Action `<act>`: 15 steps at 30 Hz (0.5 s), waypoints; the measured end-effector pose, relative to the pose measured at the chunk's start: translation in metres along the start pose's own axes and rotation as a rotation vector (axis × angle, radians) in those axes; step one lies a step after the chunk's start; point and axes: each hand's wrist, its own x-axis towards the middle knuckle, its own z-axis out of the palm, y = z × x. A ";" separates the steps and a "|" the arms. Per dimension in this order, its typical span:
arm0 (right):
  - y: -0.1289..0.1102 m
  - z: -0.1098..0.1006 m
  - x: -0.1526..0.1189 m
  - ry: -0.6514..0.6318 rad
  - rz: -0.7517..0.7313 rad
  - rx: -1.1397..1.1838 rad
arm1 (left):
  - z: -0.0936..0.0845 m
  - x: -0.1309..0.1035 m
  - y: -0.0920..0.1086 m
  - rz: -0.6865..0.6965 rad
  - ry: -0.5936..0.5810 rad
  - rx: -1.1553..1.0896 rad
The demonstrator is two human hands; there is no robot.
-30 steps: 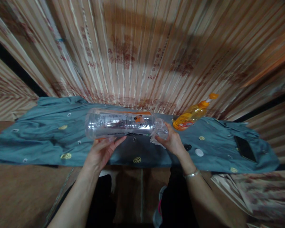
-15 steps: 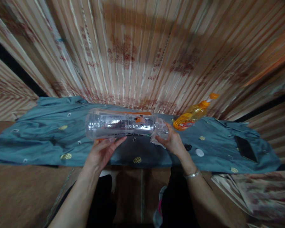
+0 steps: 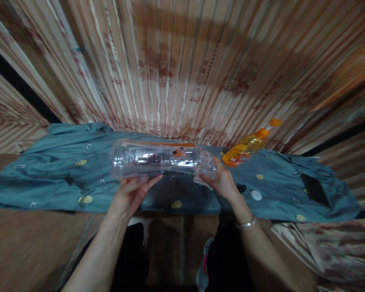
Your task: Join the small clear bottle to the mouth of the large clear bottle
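A large clear plastic bottle [image 3: 158,159] with an orange-edged label lies sideways above the teal cloth, its neck to the right. My left hand [image 3: 134,194] supports its underside near the base, fingers stretched along it. Around the neck end, my right hand [image 3: 220,178] is closed, and a crumpled whitish tissue or cloth [image 3: 202,181] shows beneath the neck by its fingers. What the palm side of my right hand covers is hidden.
An orange-capped bottle of yellow liquid [image 3: 245,150] leans at the right rear. A small black object [image 3: 241,188], a white round lid [image 3: 256,195] and a dark phone [image 3: 315,190] lie on the teal cloth [image 3: 61,174]. Behind is a patterned curtain [image 3: 176,73].
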 end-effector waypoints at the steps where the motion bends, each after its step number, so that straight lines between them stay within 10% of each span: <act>1: 0.000 0.000 0.000 0.001 -0.001 -0.001 | 0.000 0.000 0.000 0.001 0.004 -0.001; 15: -0.001 -0.001 0.000 -0.003 0.006 -0.004 | 0.000 0.000 -0.001 0.006 0.012 -0.018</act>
